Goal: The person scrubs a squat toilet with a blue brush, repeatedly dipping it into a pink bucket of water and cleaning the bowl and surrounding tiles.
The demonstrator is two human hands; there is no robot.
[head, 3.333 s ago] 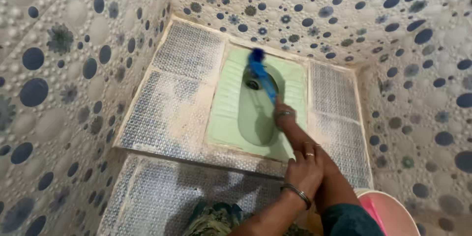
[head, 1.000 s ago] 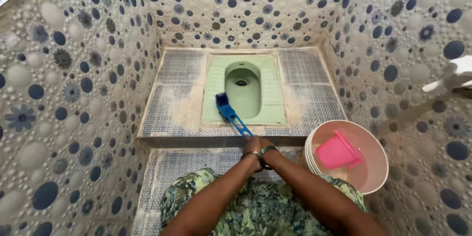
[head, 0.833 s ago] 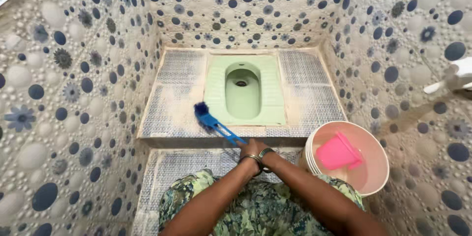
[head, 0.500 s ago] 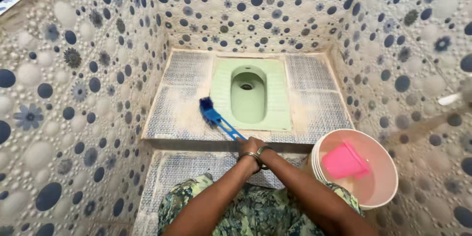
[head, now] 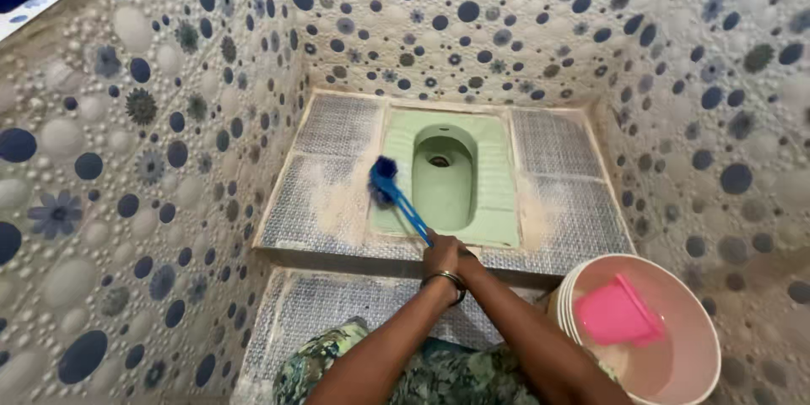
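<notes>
Head view: hands (head: 442, 255) overlap on brush (head: 396, 197) handle, grip unclear.

A blue long-handled brush (head: 398, 203) lies slantwise just left of the frame's centre, its thin plastic handle running from the lower right, where it disappears into the clasped hands, up and to the left to its head. The head is a dark blue tuft of bristles, slightly blurred, and it is pressed down at the left rim of the pale green squat toilet pan (head: 498, 202), right where the green edge meets the grey patterned floor tile. The pan itself sits flat in the raised step in the upper middle of the frame, with an oval bowl and a dark drain hole at its far end.
</notes>
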